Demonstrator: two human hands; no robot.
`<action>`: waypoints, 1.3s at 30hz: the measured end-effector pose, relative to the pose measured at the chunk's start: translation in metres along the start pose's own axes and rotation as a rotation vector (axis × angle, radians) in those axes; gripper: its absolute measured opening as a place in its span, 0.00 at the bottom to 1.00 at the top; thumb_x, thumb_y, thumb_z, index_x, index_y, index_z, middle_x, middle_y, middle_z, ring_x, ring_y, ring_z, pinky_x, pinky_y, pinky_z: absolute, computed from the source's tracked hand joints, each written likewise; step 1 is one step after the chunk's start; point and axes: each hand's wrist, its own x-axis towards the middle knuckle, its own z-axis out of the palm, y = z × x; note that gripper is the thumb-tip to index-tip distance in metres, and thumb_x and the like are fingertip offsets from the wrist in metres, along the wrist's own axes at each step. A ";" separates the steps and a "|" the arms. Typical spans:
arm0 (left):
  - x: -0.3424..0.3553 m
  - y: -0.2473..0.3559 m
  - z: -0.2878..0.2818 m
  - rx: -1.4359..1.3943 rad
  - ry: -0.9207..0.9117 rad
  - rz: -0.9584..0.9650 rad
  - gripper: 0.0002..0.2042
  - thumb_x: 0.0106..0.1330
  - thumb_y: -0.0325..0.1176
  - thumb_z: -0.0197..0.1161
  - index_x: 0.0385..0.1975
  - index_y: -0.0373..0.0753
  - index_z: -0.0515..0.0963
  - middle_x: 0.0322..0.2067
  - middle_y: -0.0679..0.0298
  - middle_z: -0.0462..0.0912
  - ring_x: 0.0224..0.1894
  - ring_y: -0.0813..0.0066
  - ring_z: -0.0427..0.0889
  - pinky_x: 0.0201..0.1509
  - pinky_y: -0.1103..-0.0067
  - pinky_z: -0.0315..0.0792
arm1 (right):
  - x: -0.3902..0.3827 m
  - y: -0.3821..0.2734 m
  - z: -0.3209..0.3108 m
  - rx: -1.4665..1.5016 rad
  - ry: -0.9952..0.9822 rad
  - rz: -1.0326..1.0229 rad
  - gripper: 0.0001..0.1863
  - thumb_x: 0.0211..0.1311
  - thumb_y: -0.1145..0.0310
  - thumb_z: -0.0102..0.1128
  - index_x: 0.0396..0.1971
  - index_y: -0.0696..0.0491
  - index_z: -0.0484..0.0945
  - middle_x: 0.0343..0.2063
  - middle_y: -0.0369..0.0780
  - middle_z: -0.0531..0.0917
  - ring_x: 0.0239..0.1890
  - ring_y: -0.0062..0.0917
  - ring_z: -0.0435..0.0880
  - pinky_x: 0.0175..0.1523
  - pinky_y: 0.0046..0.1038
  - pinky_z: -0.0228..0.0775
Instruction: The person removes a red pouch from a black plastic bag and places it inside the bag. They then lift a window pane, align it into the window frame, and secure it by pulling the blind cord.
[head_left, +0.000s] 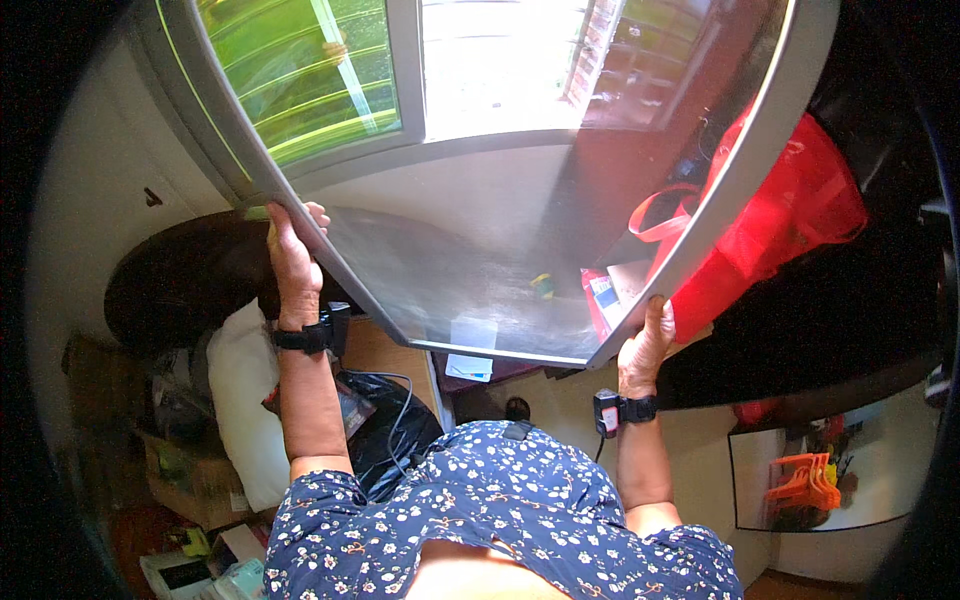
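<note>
With both arms raised, I hold a large window screen [500, 354] in a grey frame, see-through enough to show things behind it. My left hand [294, 260] is closed around its left frame edge, fingertips showing past the edge. On the lower right side of the frame, my right hand [648, 345] grips with the thumb on the near face; its other fingers are mostly hidden. The screen stands tilted in front of me, its upper end out of the picture. Beyond it is a bright window [410, 138] with a pale frame.
A red bag [790, 200] lies right of the screen on a dark surface [780, 350]. At left are a dark rounded piece [180, 275], a white cushion [243, 420], a black plastic bag [385, 440] and a cardboard box [190, 480]. Orange hangers [800, 483] show lower right.
</note>
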 end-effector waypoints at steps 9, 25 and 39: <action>-0.016 -0.003 0.002 -0.098 -0.141 0.006 0.26 0.73 0.58 0.45 0.39 0.36 0.74 0.33 0.63 0.80 0.32 0.76 0.79 0.39 0.78 0.74 | -0.024 0.002 -0.045 -0.137 0.048 0.064 0.27 0.59 0.50 0.68 0.47 0.57 0.77 0.43 0.34 0.81 0.45 0.20 0.75 0.54 0.27 0.64; -0.075 0.012 0.063 -0.206 -0.319 -0.065 0.18 0.75 0.51 0.49 0.36 0.41 0.73 0.25 0.70 0.76 0.26 0.83 0.72 0.32 0.83 0.68 | -0.085 0.017 -0.221 -0.411 0.087 0.152 0.24 0.64 0.45 0.61 0.36 0.55 0.77 0.33 0.37 0.82 0.40 0.24 0.77 0.52 0.30 0.65; -0.321 -0.167 0.365 -0.227 -0.468 -0.063 0.11 0.77 0.41 0.49 0.39 0.41 0.73 0.32 0.76 0.76 0.32 0.89 0.71 0.37 0.87 0.67 | 0.148 -0.264 -0.488 -1.148 0.461 -0.853 0.22 0.73 0.62 0.52 0.59 0.60 0.71 0.59 0.47 0.74 0.61 0.33 0.73 0.65 0.35 0.65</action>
